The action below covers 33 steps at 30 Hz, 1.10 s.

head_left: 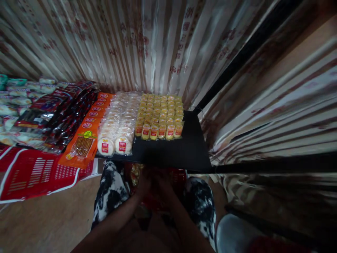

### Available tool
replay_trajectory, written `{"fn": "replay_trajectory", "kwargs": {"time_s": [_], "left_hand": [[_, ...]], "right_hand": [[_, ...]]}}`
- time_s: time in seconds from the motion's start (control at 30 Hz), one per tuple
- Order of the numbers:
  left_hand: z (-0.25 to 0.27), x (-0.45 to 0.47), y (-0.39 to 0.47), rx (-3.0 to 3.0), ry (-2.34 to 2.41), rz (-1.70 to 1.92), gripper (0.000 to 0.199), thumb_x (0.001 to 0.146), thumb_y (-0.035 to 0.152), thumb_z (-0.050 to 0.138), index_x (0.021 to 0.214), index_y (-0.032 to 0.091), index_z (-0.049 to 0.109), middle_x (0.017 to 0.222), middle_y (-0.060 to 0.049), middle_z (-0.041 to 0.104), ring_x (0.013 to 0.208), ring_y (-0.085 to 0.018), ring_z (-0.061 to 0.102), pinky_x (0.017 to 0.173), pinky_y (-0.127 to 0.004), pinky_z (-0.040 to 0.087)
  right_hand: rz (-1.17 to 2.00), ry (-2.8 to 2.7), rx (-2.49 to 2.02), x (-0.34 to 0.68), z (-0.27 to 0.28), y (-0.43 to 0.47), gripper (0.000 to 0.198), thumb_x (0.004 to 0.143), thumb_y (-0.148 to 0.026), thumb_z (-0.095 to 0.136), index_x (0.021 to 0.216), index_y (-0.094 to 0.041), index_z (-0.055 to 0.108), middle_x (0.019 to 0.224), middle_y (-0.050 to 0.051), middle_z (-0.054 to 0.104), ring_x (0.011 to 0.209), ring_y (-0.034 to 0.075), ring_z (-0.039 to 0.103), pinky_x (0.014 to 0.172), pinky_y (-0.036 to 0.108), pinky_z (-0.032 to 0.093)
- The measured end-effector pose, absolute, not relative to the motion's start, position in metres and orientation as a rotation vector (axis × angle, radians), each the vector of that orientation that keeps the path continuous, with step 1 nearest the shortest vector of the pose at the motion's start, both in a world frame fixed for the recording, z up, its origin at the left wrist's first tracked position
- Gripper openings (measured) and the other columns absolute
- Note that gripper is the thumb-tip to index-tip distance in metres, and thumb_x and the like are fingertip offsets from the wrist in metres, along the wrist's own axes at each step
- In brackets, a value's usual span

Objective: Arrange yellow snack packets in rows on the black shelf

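My left hand [144, 181] and my right hand [162, 182] are close together in deep shadow, low between my knees and just below the front edge of the black shelf [163, 154]. Their fingers are too dark to make out, so what they hold, if anything, does not show. Beneath them is a red basket [180, 177], with shiny gold-wrapped packets [135, 174] inside at its left. On the shelf above stand rows of small yellow packaged cakes [158, 121]. Left of these, two rows of round white crackers [114, 130] lie overlapping in clear wrappers.
Farther left are orange snack packets [85, 133], dark red packets [60, 112] and white-and-green wrapped packets [17, 95]. A red basket [42, 172] stands below them. Patterned curtains [118, 42] hang behind and to the right, and a pale tub [234, 232] sits at lower right.
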<state>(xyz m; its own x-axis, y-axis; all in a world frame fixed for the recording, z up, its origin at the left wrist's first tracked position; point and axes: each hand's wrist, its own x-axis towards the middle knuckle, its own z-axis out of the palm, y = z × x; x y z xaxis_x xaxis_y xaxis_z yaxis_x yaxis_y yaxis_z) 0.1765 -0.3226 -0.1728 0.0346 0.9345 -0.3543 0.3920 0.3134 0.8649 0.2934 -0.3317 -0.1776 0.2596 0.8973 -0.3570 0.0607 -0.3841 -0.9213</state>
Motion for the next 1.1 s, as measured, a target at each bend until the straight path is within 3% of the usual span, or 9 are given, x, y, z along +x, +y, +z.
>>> {"fn": "replay_trajectory", "kwargs": {"time_s": [0.13,0.23,0.37,0.53,0.67,0.9,1.1], "left_hand": [[-0.155,0.168,-0.337,1.303,1.59,0.817,0.041,0.068,0.007,0.044,0.105,0.013,0.06,0.121,-0.011,0.055,0.118,-0.02,0.046,0.107,-0.036,0.03],[-0.141,0.163,-0.347,1.317,1.514,0.953,0.029,0.072,0.014,0.046,0.097,0.017,0.062,0.108,-0.008,0.062,0.107,-0.019,0.054,0.1,-0.037,0.038],[-0.119,0.16,-0.358,1.179,1.528,1.02,0.02,0.074,0.029,0.05,0.087,0.018,0.061,0.087,-0.005,0.065,0.081,-0.018,0.06,0.079,-0.032,0.048],[-0.096,0.163,-0.365,1.002,1.528,1.033,0.03,0.069,0.041,0.056,0.088,0.018,0.055,0.072,-0.001,0.061,0.061,-0.014,0.058,0.06,-0.026,0.046],[-0.087,0.167,-0.36,0.993,1.478,1.07,0.038,0.063,0.04,0.059,0.093,0.016,0.053,0.082,-0.003,0.062,0.067,-0.014,0.06,0.065,-0.026,0.047],[-0.056,0.174,-0.355,1.294,1.483,0.926,0.027,0.07,0.027,0.049,0.093,0.017,0.058,0.086,-0.004,0.065,0.078,-0.016,0.06,0.075,-0.028,0.047],[-0.03,0.192,-0.336,1.391,1.413,0.937,0.027,0.071,0.019,0.048,0.096,0.018,0.059,0.096,-0.005,0.065,0.086,-0.017,0.06,0.081,-0.029,0.047]], "right_hand": [[1.216,-0.881,-1.643,0.296,-0.149,-0.342,0.034,0.058,-0.03,0.063,0.091,-0.02,0.066,0.102,0.007,0.067,0.098,0.024,0.059,0.09,0.038,0.044],[1.212,-0.919,-1.582,0.298,-0.128,-0.351,0.037,0.057,-0.024,0.06,0.094,-0.021,0.065,0.105,0.005,0.066,0.102,0.023,0.058,0.094,0.038,0.042],[1.208,-0.985,-1.508,0.299,-0.106,-0.362,0.039,0.057,-0.019,0.054,0.094,-0.024,0.064,0.106,0.003,0.065,0.104,0.022,0.057,0.096,0.038,0.041],[1.193,-0.982,-1.451,0.301,-0.092,-0.371,0.038,0.06,-0.023,0.056,0.097,-0.022,0.063,0.107,0.005,0.065,0.105,0.022,0.057,0.096,0.039,0.041],[1.306,-0.942,-1.42,0.304,-0.088,-0.377,0.041,0.061,-0.025,0.059,0.101,-0.021,0.063,0.109,0.006,0.065,0.104,0.024,0.058,0.093,0.039,0.044],[1.314,-1.095,-1.397,0.31,-0.073,-0.382,0.039,0.069,-0.036,0.06,0.104,-0.018,0.063,0.109,0.01,0.066,0.104,0.026,0.059,0.094,0.042,0.043],[1.241,-1.237,-1.377,0.325,-0.045,-0.367,0.035,0.075,-0.039,0.055,0.104,-0.022,0.063,0.103,0.006,0.069,0.095,0.023,0.064,0.086,0.037,0.049]]}}
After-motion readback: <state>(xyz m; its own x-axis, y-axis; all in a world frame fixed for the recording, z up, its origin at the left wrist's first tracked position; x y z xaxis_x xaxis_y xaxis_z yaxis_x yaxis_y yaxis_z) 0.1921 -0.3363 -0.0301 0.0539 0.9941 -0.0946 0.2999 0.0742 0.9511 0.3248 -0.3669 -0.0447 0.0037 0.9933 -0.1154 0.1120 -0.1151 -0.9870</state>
